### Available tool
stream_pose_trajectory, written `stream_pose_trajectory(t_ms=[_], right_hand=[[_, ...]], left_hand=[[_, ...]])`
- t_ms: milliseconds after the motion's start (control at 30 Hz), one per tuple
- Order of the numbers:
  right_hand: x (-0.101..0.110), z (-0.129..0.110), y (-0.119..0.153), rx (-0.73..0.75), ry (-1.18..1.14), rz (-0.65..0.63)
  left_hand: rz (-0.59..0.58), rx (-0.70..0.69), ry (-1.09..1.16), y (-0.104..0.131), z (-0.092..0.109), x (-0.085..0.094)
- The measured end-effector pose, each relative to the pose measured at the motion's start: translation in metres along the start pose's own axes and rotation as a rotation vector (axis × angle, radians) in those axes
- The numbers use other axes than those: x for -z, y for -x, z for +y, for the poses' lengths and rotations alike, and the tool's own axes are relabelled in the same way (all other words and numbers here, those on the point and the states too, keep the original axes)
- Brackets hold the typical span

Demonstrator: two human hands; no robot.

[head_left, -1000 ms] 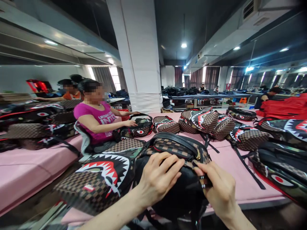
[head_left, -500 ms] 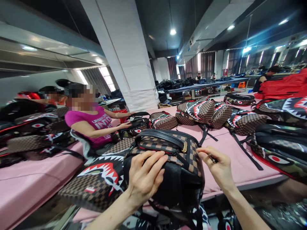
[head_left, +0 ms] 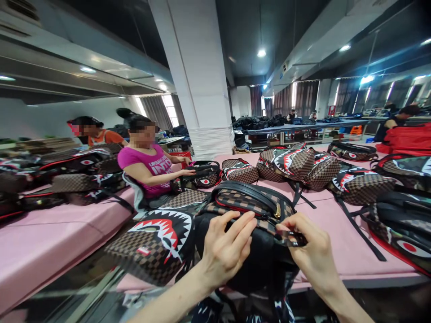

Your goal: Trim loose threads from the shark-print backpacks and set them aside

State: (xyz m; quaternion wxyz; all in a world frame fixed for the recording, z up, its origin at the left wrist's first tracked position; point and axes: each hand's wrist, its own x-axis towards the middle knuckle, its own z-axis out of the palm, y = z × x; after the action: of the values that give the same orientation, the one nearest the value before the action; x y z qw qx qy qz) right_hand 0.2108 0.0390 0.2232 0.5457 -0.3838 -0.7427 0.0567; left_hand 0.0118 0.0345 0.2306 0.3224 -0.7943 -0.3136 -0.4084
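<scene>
A black and brown checkered backpack (head_left: 249,251) stands at the table's edge in front of me. On its top are a black carry handle (head_left: 247,193) and a gold metal piece (head_left: 278,210). My left hand (head_left: 227,246) rests on the bag's upper edge by the zipper, fingers stretched out and slightly apart. At the right end of the zipper, the fingers of my right hand (head_left: 311,244) are pinched together against the bag. They are closed around a small dark tool (head_left: 296,239), mostly hidden in the palm, so its exact kind is unclear.
A shark-mouth backpack (head_left: 151,246) lies close on the left. More backpacks (head_left: 292,163) line the pink table (head_left: 336,237), with a camouflage one (head_left: 400,229) at right. A co-worker in a magenta shirt (head_left: 148,168) handles a bag (head_left: 202,175) across from me. A pillar (head_left: 195,80) rises behind.
The view has swung left, so the scene sits further right. My right hand has come in from beside the bag to touch the zipper end. My left hand stays on the bag.
</scene>
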Motion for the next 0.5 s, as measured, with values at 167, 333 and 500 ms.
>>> stream_pose_trajectory(t_ms=[167, 333, 500], right_hand=[[0.007, -0.005, 0.013, 0.049, 0.312, 0.079], [0.011, -0.012, 0.016, 0.081, 0.788, 0.144], [0.012, -0.013, -0.016, 0.030, 0.561, -0.092]], left_hand=[[0.060, 0.012, 0.052, 0.006, 0.008, -0.001], [0.069, 0.038, 0.073, 0.006, 0.022, 0.000], [0.065, 0.076, 0.084, 0.011, 0.020, 0.003]])
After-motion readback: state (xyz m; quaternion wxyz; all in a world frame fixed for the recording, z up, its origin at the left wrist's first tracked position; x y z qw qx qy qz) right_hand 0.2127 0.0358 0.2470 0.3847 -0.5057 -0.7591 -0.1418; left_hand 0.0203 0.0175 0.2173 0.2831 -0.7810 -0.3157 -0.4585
